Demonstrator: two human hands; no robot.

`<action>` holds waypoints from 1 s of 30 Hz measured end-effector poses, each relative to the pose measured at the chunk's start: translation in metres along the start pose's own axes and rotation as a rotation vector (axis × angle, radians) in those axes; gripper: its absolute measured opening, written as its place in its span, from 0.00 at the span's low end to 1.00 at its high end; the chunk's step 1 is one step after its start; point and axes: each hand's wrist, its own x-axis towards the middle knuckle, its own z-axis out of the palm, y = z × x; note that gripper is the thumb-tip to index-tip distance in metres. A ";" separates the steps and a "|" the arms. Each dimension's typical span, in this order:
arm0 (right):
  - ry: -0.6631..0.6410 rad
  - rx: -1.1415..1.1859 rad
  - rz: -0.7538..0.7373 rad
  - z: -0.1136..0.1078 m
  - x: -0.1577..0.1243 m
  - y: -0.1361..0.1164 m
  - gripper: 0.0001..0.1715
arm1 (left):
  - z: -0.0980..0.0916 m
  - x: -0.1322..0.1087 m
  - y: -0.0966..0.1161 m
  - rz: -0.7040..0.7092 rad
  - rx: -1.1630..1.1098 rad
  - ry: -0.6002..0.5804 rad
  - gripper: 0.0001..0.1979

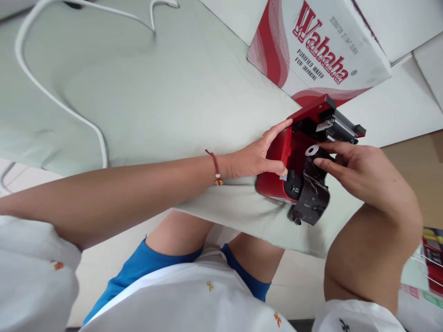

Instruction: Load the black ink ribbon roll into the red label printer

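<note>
A red label printer point(272, 186) sits near the edge of the pale-covered table, its lid point(308, 109) raised and its black inner parts showing. My left hand point(251, 159) grips the printer's near side, thumb on the front rim and fingers by the lid's hinge side. Between the thumb and fingers of my right hand point(367, 173) is a small roll point(312, 151) with a white core, held over the open compartment. A loose dark, shiny strip point(314, 200) hangs from the roll past the printer's front. My right palm hides part of the roll.
A Wahaha water carton point(321, 55) stands behind the printer, against white boxes or panels. On the table's left side, a white cable point(60, 99) curves across the pale cover point(166, 83). Red and colourful items point(434, 258) lie at the far right.
</note>
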 end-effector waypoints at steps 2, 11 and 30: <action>-0.047 -0.068 0.035 -0.001 0.002 -0.004 0.26 | 0.001 0.000 0.001 0.011 0.005 0.007 0.58; -0.149 -0.049 -0.139 0.013 -0.007 -0.028 0.25 | 0.000 -0.001 0.005 0.000 0.013 0.016 0.57; -0.274 -0.063 -0.197 0.017 0.024 -0.026 0.15 | -0.002 0.000 0.002 -0.027 0.038 0.007 0.56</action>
